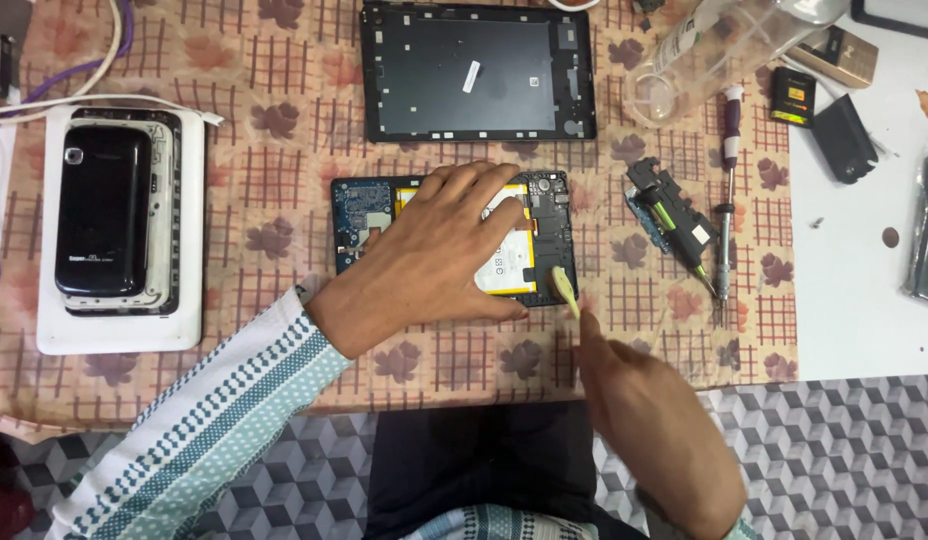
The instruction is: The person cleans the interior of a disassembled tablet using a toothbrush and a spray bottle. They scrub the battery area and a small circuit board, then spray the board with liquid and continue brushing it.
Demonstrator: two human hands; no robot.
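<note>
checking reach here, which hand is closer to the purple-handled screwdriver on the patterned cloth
Right. The right hand, pinching a pale plastic pry tool, sits below and left of the purple-handled screwdriver. The left hand lies farther left, flat on the opened tablet.

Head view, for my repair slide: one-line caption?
Left hand presses an opened tablet while right hand works a pale brush at its edge.

The opened tablet (549,215) is showing a matt blue circuit board and a smooth, pale battery. Glossy black plastic is shining on the phone (102,210). Woven cloth (284,150) is looking soft and matt. The pry tool (564,290) is looking like smooth cream plastic.
</note>
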